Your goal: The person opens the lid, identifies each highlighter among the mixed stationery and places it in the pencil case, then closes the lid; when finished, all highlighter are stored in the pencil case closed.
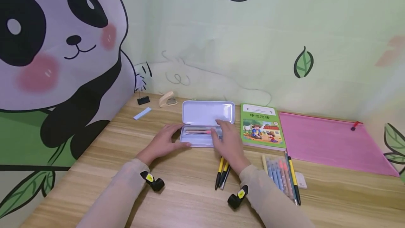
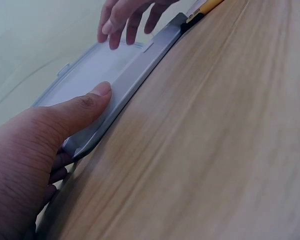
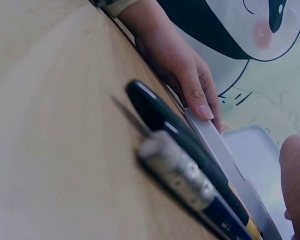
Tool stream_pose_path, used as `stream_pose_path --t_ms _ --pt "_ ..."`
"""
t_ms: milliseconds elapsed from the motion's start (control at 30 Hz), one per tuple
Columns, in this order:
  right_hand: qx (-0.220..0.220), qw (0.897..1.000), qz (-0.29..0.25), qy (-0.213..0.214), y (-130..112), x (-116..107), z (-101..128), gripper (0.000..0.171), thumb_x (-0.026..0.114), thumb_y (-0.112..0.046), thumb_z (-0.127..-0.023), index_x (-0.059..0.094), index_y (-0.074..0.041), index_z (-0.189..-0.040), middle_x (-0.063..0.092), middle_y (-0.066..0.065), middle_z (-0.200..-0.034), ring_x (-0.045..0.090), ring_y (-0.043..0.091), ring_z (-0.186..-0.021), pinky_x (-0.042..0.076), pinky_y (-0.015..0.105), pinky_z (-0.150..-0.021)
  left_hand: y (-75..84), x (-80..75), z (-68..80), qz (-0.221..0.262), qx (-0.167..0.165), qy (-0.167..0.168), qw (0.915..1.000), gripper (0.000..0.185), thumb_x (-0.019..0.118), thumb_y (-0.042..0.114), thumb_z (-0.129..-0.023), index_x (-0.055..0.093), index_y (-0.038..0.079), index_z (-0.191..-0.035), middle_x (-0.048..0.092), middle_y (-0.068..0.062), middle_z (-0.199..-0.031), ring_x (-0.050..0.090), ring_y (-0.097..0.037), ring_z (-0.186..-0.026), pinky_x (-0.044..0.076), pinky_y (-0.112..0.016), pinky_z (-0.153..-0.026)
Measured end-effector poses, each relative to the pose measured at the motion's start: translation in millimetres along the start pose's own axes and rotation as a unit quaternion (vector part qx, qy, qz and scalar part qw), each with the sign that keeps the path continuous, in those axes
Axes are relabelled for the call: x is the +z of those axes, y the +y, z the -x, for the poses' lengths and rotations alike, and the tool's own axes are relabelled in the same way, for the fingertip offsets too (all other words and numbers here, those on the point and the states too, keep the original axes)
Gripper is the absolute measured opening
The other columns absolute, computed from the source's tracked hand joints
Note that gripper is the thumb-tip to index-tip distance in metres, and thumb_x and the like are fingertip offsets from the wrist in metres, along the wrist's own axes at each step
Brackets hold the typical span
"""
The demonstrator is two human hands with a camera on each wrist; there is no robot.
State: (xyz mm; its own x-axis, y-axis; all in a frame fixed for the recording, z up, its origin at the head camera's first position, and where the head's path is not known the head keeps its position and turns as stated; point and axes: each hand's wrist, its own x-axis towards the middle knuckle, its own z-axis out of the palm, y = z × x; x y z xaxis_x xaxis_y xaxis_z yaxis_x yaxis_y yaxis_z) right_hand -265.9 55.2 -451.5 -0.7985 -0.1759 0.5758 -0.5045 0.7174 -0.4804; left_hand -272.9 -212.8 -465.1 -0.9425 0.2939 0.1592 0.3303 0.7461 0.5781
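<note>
Head view shows an open tin pencil case (image 1: 202, 129) on the wooden desk (image 1: 177, 192), far of centre, its lid (image 1: 209, 112) tipped back toward the wall. The left hand (image 1: 164, 143) rests against the case's left near corner, fingers nearly straight, thumb along the rim, gripping nothing. The right hand (image 1: 228, 143) reaches over the tray, fingers loosely extended; whether they pinch a pen inside is hard to tell. Bracing the case while the other hand works inside should stop it sliding. Its long axis runs left to right, with the hinge on the far side. Yellow-and-black pens (image 1: 223, 173) lie just near the right hand.
</note>
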Motion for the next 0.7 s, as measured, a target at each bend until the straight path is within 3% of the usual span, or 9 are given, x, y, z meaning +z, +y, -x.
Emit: stream_pose_path --t_ms 267,433,533,700 --pt "-0.050 0.996 0.070 -0.029 -9.9 -10.2 17.9 0.055 0.057 -0.045 -0.096 0.058 -0.016 -0.142 0.058 0.011 -0.139 0.048 0.037 -0.129 0.034 0.065 -0.106 1.3 -0.3 1.2 -0.004 -0.003 -0.003 1.0000 0.099 0.070 0.074 -0.077 0.042 0.017 -0.154 0.045 -0.004 -0.155 0.039 -0.027 -0.140 0.033 -0.052 -0.115" --pt "-0.065 0.994 0.080 -0.039 -15.8 -21.7 33.6 0.061 0.057 -0.048 -0.096 0.050 -0.020 -0.150 0.054 0.015 -0.142 0.046 0.040 -0.131 0.033 0.072 -0.103 2.4 0.2 1.3 -0.003 -0.003 -0.004 1.0000 0.101 0.068 0.077 -0.076 0.041 0.018 -0.155 0.045 -0.004 -0.155 0.039 -0.027 -0.140 0.033 -0.052 -0.114" --pt "-0.063 0.994 0.076 -0.048 -16.1 -32.3 42.7 0.061 0.058 -0.046 -0.097 0.049 -0.020 -0.151 0.053 0.016 -0.143 0.046 0.040 -0.131 0.035 0.068 -0.104 2.8 0.0 0.6 -0.001 -0.004 -0.003 1.0000 0.102 0.067 0.079 -0.075 0.041 0.020 -0.155 0.045 -0.003 -0.155 0.038 -0.027 -0.140 0.032 -0.052 -0.115" --pt "-0.045 0.995 0.047 -0.081 -8.5 -52.6 59.5 0.059 0.063 -0.040 -0.097 0.053 -0.009 -0.146 0.055 0.015 -0.141 0.048 0.035 -0.131 0.038 0.054 -0.111 1.9 0.6 0.4 0.003 -0.006 -0.004 1.0000 0.102 0.069 0.077 -0.075 0.041 0.020 -0.155 0.044 -0.002 -0.155 0.038 -0.026 -0.140 0.032 -0.051 -0.115"
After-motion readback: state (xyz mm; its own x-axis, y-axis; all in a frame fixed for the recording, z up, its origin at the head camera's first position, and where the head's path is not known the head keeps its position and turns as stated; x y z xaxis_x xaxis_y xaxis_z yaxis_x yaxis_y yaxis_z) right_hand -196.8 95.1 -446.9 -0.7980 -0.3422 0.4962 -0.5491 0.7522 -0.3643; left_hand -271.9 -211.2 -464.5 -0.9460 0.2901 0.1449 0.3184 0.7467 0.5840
